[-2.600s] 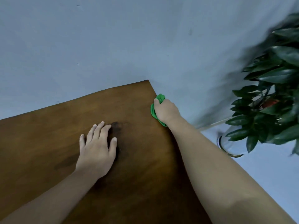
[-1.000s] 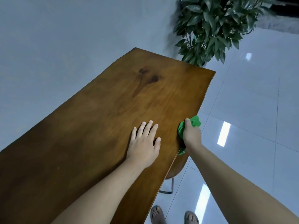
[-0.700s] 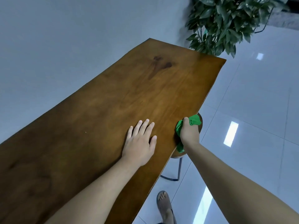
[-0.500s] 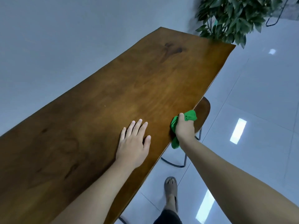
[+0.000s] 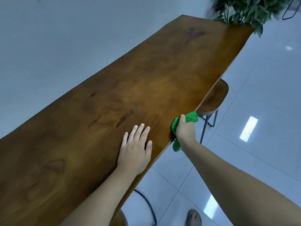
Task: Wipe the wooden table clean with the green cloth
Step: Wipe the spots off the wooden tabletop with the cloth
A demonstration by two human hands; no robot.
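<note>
Bunched green cloth (image 5: 191, 117) at table (image 5: 130, 88) edge

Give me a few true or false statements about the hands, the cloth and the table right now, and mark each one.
1. The right hand grips the green cloth. True.
2. The cloth lies in the middle of the table. False: it is at the table's near edge.
3. The left hand rests flat on the table. True.
4. The left hand holds a second cloth. False: it holds nothing.
5. A stool stands partly under the table. True.
</note>
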